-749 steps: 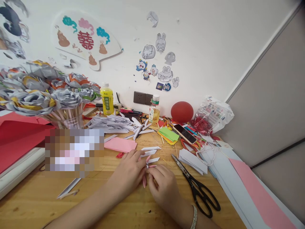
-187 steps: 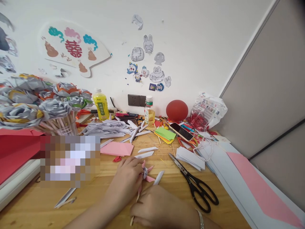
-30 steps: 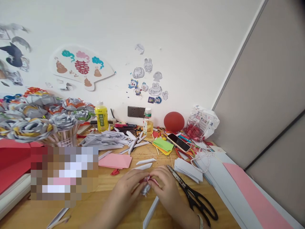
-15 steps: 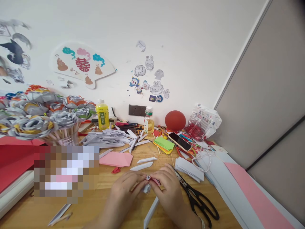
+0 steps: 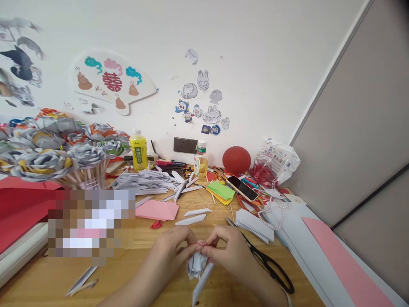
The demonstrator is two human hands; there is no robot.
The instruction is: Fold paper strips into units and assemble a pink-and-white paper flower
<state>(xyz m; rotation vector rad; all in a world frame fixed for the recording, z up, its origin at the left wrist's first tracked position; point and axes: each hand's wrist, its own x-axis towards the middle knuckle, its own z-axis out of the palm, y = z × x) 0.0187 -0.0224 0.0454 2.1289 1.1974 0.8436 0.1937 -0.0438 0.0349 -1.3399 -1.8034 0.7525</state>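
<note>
Low over the wooden table, my left hand [image 5: 175,246] and my right hand [image 5: 229,244] meet, thumbs and forefingers pinching the top of a small folded paper flower [image 5: 197,265]. Its white pleated petals hang below my fingertips, and a bit of pink shows at the pinch. My fingers hide the rest of its top. Just under my right hand lies a folded white paper strip [image 5: 203,285]. Black-handled scissors [image 5: 271,266] rest to the right, partly covered by my right wrist. Two more folded strips [image 5: 191,220] lie beyond my hands.
A pile of folded white strips [image 5: 143,182] lies farther back, with pink paper [image 5: 158,210], green paper [image 5: 221,190], a phone [image 5: 242,188] and white slips [image 5: 254,226]. Bottles [image 5: 138,151] and a red balloon [image 5: 236,160] stand by the wall. Paper flowers [image 5: 44,164] fill the left.
My hands have turned and drawn closer together at the fingertips. More of the flower's white petals now shows beneath them. The view has shifted slightly.
</note>
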